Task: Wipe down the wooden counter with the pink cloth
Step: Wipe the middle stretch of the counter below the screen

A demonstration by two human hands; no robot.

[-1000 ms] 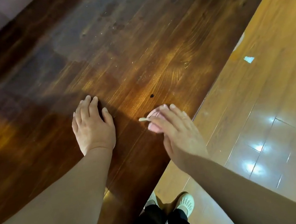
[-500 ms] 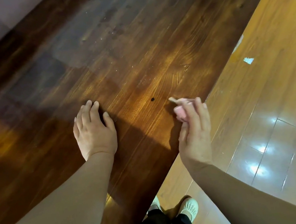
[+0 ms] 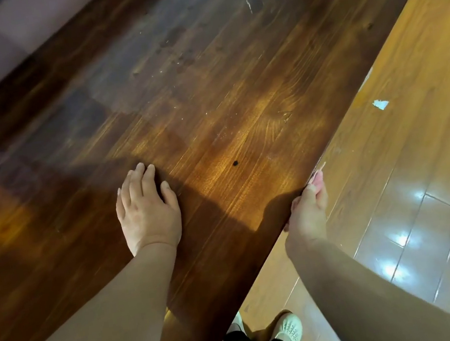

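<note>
Here left hand (image 3: 148,212) lies flat, palm down on the wooden counter (image 3: 208,108), fingers straight and close together, holding nothing. Right hand (image 3: 308,204) is at the counter's near edge, fingers curled around the pink cloth (image 3: 317,177); only a small bit of pink shows past the fingertips, right against the edge. A small dark spot (image 3: 235,163) sits on the wood between the two hands, a little beyond them. Pale specks and scuffs (image 3: 249,5) mark the counter far beyond the left hand. Right of the right hand is glossy floor (image 3: 409,170), with a white scrap (image 3: 380,104) lying well beyond it. Light shoes (image 3: 290,328) below the right forearm.
</note>
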